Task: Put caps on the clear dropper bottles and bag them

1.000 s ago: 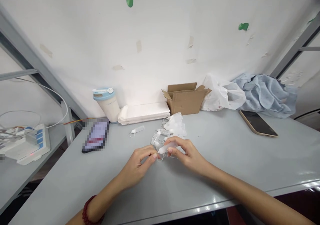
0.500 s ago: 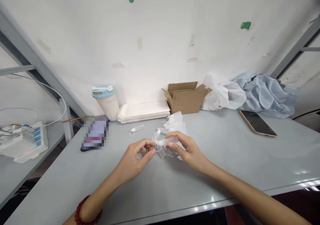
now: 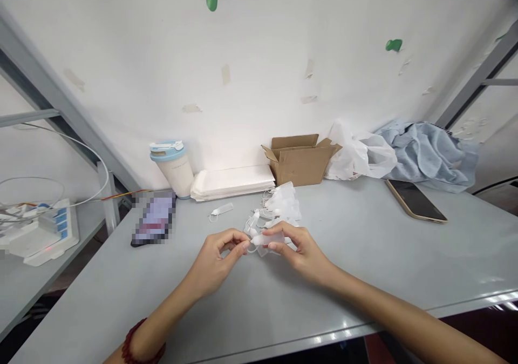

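My left hand (image 3: 218,258) and my right hand (image 3: 301,250) meet over the grey table (image 3: 364,256), both pinched on a small translucent plastic piece (image 3: 267,240) with a thin white string. Right behind the hands lies a pile of similar small clear bags and white tags (image 3: 279,207). One single white tag (image 3: 222,210) lies apart to the left of the pile. A red bead bracelet is on my left wrist.
Along the wall stand a cream cup with a blue lid (image 3: 174,167), a stack of white sheets (image 3: 232,181), an open cardboard box (image 3: 299,159), a white plastic bag (image 3: 360,153) and blue cloth (image 3: 429,150). Two phones (image 3: 156,218) (image 3: 415,200) lie on the table. A power strip (image 3: 40,234) sits at left.
Both hands stayed together at the same spot, shifting slightly while working the small plastic piece between the fingertips. Nothing else moved.
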Demonstrator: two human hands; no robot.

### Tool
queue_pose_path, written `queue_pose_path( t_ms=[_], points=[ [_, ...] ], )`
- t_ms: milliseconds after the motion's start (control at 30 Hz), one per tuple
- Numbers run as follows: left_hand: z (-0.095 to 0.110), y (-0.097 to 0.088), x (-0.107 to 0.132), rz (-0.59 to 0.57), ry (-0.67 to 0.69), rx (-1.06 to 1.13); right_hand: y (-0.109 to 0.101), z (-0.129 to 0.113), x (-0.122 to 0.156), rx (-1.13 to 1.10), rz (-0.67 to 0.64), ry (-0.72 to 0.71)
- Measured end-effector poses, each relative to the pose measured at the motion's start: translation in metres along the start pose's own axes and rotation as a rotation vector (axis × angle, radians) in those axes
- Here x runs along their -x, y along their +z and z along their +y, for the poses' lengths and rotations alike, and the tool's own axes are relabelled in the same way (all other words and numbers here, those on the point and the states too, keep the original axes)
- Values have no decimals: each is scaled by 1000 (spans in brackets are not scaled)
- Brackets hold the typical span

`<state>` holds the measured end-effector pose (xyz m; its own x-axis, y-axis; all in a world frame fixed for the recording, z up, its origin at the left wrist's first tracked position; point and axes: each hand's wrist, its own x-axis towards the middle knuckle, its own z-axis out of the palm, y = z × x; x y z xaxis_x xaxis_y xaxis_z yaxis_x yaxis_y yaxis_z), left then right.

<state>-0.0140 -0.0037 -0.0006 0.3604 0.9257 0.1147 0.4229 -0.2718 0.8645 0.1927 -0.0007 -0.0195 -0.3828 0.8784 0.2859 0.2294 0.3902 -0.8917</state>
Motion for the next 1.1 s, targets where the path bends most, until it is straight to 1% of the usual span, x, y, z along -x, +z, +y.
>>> queue_pose_path(
  t_ms=[200, 333, 500, 567, 733, 800, 867, 1000, 1100],
  points=[
    [-4, 4, 2, -13, -3, 37, 3, 6, 1, -48, -34, -26],
    [-4, 5, 3, -3, -3, 44, 5, 8, 2, -26, -17, -60],
    [-5, 6, 2, 5, -19, 93, 5, 7, 2, -26, -13, -46],
    [-4, 6, 1, 13, -47, 178, 3, 4, 2, -66, -18, -33],
    [3, 5, -1, 83, -229, 596, 0, -8, 0, -159, -34, 28],
    [5, 3, -2, 104, -264, 642, 0, -11, 0, -156, -25, 39],
    [6, 2, -2, 94, -254, 584, 0, -12, 1, -150, -18, 50],
    [6, 1, -2, 17, -173, 338, 1, -10, 1, -116, -20, 60],
    [7, -6, -2, -33, -162, 223, 1, -6, 0, 17, 3, 43]
  ],
)
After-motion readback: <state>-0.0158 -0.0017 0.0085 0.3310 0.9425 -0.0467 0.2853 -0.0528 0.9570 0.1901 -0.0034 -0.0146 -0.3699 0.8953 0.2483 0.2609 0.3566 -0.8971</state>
